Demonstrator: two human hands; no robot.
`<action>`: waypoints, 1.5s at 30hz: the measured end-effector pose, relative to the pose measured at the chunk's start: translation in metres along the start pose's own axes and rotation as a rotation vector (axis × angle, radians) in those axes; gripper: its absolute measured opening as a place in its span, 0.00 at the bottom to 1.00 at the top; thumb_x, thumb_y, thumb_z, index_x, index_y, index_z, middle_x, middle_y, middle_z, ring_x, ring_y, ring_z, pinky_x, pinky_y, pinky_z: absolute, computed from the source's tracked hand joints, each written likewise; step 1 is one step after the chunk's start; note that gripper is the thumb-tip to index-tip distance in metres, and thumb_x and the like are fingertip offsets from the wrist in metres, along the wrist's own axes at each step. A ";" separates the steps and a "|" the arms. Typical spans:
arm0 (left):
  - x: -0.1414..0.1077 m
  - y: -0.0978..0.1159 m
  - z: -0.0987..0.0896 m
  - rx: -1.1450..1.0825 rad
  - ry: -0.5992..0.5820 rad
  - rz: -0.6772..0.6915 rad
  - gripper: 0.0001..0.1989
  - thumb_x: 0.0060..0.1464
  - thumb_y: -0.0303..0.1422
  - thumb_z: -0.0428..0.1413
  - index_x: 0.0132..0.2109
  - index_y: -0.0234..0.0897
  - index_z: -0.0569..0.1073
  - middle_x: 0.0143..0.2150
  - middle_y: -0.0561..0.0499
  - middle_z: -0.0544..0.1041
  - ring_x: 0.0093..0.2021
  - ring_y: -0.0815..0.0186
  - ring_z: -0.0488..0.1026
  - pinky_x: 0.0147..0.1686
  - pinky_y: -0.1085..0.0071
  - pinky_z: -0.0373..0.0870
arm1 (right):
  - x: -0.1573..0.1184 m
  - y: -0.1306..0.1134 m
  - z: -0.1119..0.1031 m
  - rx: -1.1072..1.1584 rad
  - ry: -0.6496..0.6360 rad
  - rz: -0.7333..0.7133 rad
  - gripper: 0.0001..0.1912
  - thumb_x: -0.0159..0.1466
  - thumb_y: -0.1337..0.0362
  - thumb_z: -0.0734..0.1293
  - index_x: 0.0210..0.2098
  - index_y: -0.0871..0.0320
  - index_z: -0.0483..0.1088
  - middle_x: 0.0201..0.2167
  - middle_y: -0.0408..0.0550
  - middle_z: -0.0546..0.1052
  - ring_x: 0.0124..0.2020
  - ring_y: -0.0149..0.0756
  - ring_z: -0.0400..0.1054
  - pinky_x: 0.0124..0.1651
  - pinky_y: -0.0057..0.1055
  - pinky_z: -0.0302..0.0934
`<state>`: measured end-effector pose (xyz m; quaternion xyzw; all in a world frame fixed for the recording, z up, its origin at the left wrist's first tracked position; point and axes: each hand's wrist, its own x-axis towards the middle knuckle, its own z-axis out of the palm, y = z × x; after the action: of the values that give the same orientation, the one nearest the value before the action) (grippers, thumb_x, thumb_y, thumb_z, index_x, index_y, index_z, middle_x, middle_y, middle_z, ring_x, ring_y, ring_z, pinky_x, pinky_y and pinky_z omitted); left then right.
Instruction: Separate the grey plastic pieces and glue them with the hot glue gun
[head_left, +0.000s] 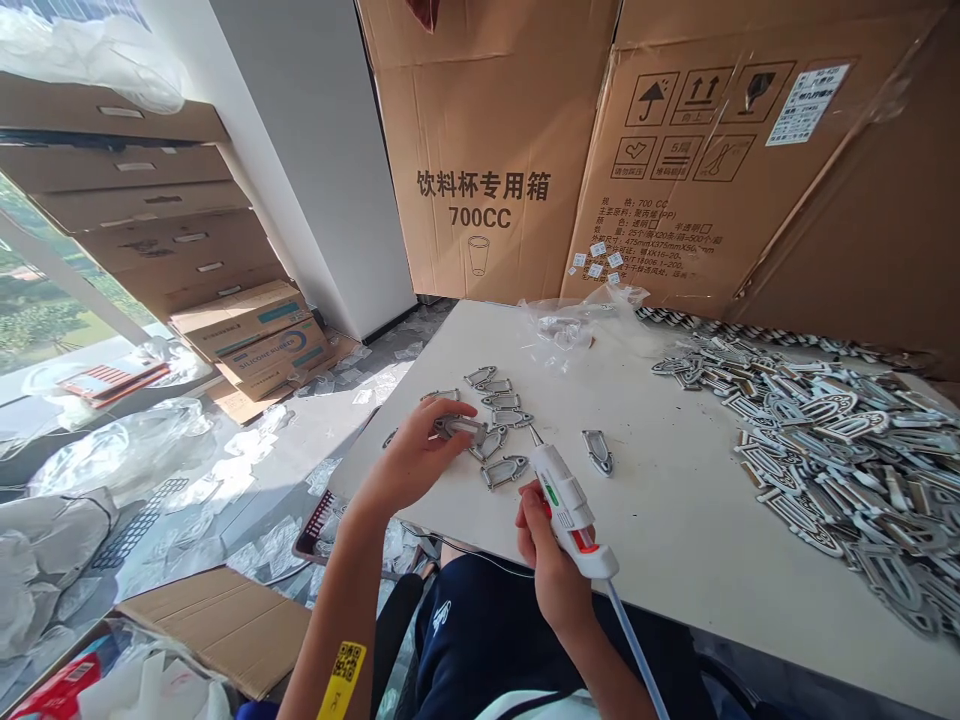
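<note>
My left hand (420,450) pinches a small grey arch-shaped frame (460,428) over the left part of the white table. My right hand (551,560) is wrapped round a white glue gun (566,500) with a red trigger and a glue stick trailing from its back. The gun's nozzle points up and left, close to the group of similar frames (504,470) lying beside my left hand. A single frame (598,452) lies apart, right of the nozzle. Parts of a few frames are hidden behind my left fingers.
A large heap of frames (840,430) covers the right of the white table (675,520). Clear plastic bags (577,325) lie at its back edge, before tall cardboard boxes (495,130). Left, an open carton (217,620) and plastic wrappers sit on the floor.
</note>
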<state>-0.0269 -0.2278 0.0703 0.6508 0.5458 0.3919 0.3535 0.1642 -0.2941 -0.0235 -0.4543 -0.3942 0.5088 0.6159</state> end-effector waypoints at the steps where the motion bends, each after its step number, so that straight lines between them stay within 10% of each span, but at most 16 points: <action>1: -0.002 -0.002 -0.003 0.050 -0.036 0.006 0.16 0.63 0.39 0.61 0.57 0.44 0.77 0.58 0.46 0.74 0.54 0.60 0.76 0.56 0.60 0.78 | 0.003 0.000 0.001 0.031 -0.011 0.004 0.28 0.68 0.40 0.74 0.41 0.61 0.70 0.28 0.43 0.68 0.20 0.21 0.53 0.21 0.18 0.50; 7: -0.012 -0.002 -0.012 0.523 -0.346 -0.020 0.13 0.56 0.31 0.62 0.49 0.44 0.78 0.51 0.48 0.77 0.54 0.55 0.74 0.52 0.60 0.73 | 0.014 -0.005 -0.001 0.129 -0.077 -0.021 0.25 0.72 0.43 0.72 0.41 0.61 0.69 0.28 0.40 0.66 0.18 0.19 0.52 0.20 0.17 0.49; 17: -0.024 0.018 0.009 0.874 -0.209 -0.105 0.15 0.60 0.33 0.65 0.53 0.42 0.77 0.52 0.46 0.80 0.53 0.49 0.77 0.50 0.54 0.71 | 0.013 -0.006 0.000 0.124 -0.042 -0.031 0.24 0.72 0.44 0.72 0.41 0.61 0.69 0.27 0.39 0.65 0.19 0.21 0.53 0.20 0.18 0.51; 23: -0.010 0.017 0.047 0.807 -0.204 0.204 0.05 0.67 0.32 0.60 0.48 0.41 0.77 0.50 0.46 0.79 0.53 0.53 0.75 0.55 0.53 0.72 | 0.008 -0.004 0.003 0.132 0.053 -0.087 0.23 0.74 0.46 0.70 0.42 0.61 0.67 0.26 0.38 0.64 0.19 0.21 0.53 0.22 0.19 0.51; 30: 0.010 0.009 0.106 0.648 -0.301 0.644 0.21 0.73 0.33 0.51 0.69 0.44 0.68 0.69 0.46 0.73 0.73 0.50 0.60 0.72 0.46 0.58 | -0.001 0.006 0.000 0.076 0.072 -0.237 0.24 0.79 0.50 0.65 0.33 0.60 0.61 0.20 0.37 0.59 0.20 0.24 0.52 0.26 0.22 0.53; 38: 0.017 -0.007 0.124 0.712 -0.381 0.760 0.27 0.73 0.35 0.52 0.75 0.49 0.62 0.73 0.47 0.69 0.76 0.49 0.56 0.75 0.38 0.45 | -0.003 -0.001 0.002 -0.006 0.105 -0.310 0.24 0.80 0.50 0.63 0.32 0.59 0.60 0.20 0.38 0.60 0.21 0.26 0.53 0.28 0.24 0.54; 45: 0.017 0.003 0.118 0.664 -0.376 0.706 0.20 0.73 0.30 0.50 0.66 0.47 0.73 0.56 0.43 0.77 0.60 0.52 0.69 0.71 0.46 0.54 | -0.005 0.000 0.001 -0.013 0.067 -0.287 0.24 0.81 0.51 0.62 0.32 0.59 0.59 0.20 0.38 0.59 0.21 0.26 0.52 0.28 0.24 0.52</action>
<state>0.0814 -0.2158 0.0230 0.9315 0.3149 0.1694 0.0663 0.1624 -0.2985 -0.0232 -0.4139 -0.4375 0.3977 0.6922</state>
